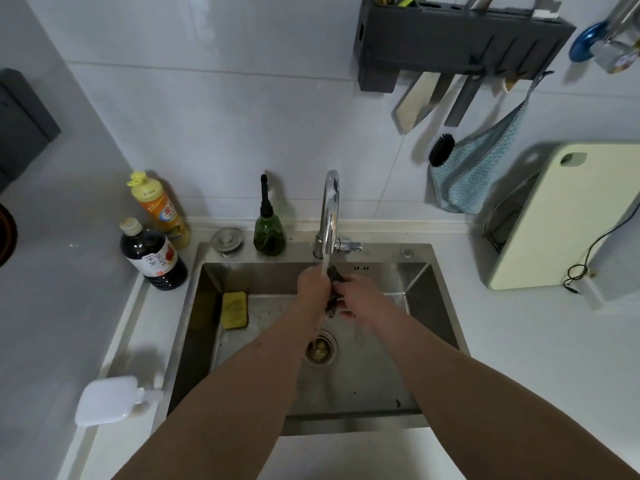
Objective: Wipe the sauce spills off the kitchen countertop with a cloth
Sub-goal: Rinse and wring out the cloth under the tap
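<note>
**Dark cloth held under the tap, both hands over the sink**

The small dark wet cloth point(333, 292) is bunched into a narrow twist between the two hands, up over the back half of the rectangular stainless-steel sink point(429, 306). Its long axis runs roughly up and down in the view, one end poking out just below the spout of the curved chrome faucet point(329, 216) and the other hanging down toward the round drain point(320, 348). A thin stream of water falls from the spout beside the left hand.

The left hand point(311, 284) is curled against the cloth's left side, and the right hand point(360, 299) grips it from the right, fingers wrapped round the lower part. Both are closed tight on the cloth, with no gap showing between them.

Room to move is mostly inside the basin: the sink walls stand well apart from the hands on each side, and a yellow sponge point(234, 310) lies against the left wall. Along the sink's back rim stand a green glass pump bottle point(269, 233) and a round metal plug point(227, 240). On the white countertop point(519, 358) to the left are a dark sauce bottle point(152, 258) and an orange detergent bottle point(161, 209), touching or nearly so, with a flat white squarish bottle point(107, 400) lying near the front edge. To the right a pale green cutting board point(561, 216) leans upright, near a black cable point(588, 258). A blue checked towel point(478, 168) hangs on the tiled wall beneath a dark grey knife rack point(450, 39).
</note>
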`<move>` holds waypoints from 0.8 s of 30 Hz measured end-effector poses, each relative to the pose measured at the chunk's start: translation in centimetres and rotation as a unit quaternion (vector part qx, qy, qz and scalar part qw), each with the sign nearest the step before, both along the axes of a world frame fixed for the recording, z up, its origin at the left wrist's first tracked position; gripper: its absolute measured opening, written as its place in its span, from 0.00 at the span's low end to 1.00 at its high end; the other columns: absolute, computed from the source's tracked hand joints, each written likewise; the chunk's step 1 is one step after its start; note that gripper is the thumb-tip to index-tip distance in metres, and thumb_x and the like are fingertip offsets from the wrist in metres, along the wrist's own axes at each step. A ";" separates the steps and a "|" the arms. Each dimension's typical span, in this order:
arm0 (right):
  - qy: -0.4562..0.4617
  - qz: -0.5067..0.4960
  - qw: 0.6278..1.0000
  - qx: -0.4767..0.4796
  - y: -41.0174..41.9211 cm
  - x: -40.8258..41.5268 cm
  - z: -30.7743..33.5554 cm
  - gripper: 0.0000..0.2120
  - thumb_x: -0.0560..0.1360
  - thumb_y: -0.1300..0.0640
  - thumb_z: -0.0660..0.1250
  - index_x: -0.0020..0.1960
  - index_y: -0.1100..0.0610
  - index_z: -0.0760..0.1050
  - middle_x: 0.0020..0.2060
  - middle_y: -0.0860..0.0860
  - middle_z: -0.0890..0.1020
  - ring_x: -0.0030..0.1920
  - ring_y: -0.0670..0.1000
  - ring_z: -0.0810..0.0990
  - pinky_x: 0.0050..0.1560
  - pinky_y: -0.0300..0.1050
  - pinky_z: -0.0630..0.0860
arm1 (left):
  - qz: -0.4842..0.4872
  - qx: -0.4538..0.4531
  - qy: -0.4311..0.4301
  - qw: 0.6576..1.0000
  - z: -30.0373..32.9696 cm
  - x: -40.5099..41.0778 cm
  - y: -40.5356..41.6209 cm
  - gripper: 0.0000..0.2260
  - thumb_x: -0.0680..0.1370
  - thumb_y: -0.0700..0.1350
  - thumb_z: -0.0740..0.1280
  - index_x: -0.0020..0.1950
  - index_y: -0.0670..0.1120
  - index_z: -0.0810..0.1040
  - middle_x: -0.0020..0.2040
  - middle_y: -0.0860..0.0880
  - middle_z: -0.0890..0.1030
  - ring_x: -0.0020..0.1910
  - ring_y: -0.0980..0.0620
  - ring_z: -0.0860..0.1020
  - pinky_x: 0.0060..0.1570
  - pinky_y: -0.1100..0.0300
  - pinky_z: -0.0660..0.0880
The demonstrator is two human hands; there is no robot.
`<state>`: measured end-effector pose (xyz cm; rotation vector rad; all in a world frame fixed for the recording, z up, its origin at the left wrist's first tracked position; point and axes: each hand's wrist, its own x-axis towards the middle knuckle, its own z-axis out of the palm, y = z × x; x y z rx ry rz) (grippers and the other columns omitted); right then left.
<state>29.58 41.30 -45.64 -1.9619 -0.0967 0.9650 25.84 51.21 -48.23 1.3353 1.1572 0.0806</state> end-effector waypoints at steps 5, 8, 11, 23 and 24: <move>-0.020 -0.057 0.998 0.000 2.3 0.1 -0.2 0.08 0.78 0.63 0.65 0.48 0.55 0.83 0.44 0.56 0.86 0.44 0.56 0.85 0.47 0.54 0.85 | -0.014 -0.059 -0.040 0.997 -2.4 -4.4 2.6 0.24 0.75 0.63 0.68 0.60 0.45 0.81 0.53 0.42 0.85 0.48 0.43 0.83 0.52 0.46 0.83; -0.013 -0.089 0.995 0.043 4.1 0.3 0.7 0.14 0.79 0.65 0.60 0.55 0.59 0.84 0.46 0.59 0.85 0.46 0.57 0.84 0.49 0.52 0.83 | -0.066 -0.043 0.016 0.997 -4.0 -8.3 4.7 0.28 0.65 0.59 0.76 0.58 0.43 0.82 0.45 0.42 0.83 0.39 0.45 0.79 0.43 0.46 0.79; -0.016 -0.054 0.998 0.020 5.4 0.8 1.2 0.16 0.83 0.62 0.57 0.65 0.69 0.75 0.59 0.65 0.80 0.58 0.64 0.80 0.57 0.52 0.78 | -0.133 -0.029 0.055 0.989 -3.6 -11.5 5.7 0.08 0.77 0.44 0.74 0.49 0.39 0.85 0.36 0.44 0.81 0.36 0.46 0.78 0.43 0.46 0.78; -0.042 -0.069 0.996 0.033 7.1 -0.3 1.3 0.08 0.78 0.56 0.70 0.44 0.61 0.78 0.42 0.60 0.84 0.45 0.60 0.84 0.49 0.59 0.83 | -0.182 -0.054 0.091 0.977 -4.3 -11.6 4.2 0.12 0.72 0.37 0.74 0.55 0.40 0.83 0.49 0.41 0.82 0.47 0.45 0.80 0.43 0.58 0.75; -0.072 -0.038 0.996 0.023 6.8 -0.5 2.0 0.08 0.77 0.57 0.71 0.42 0.60 0.78 0.39 0.58 0.82 0.41 0.58 0.82 0.44 0.54 0.80 | -0.169 -0.033 0.086 0.981 -4.7 -11.2 3.9 0.08 0.75 0.36 0.72 0.54 0.39 0.82 0.46 0.42 0.80 0.42 0.48 0.78 0.38 0.60 0.73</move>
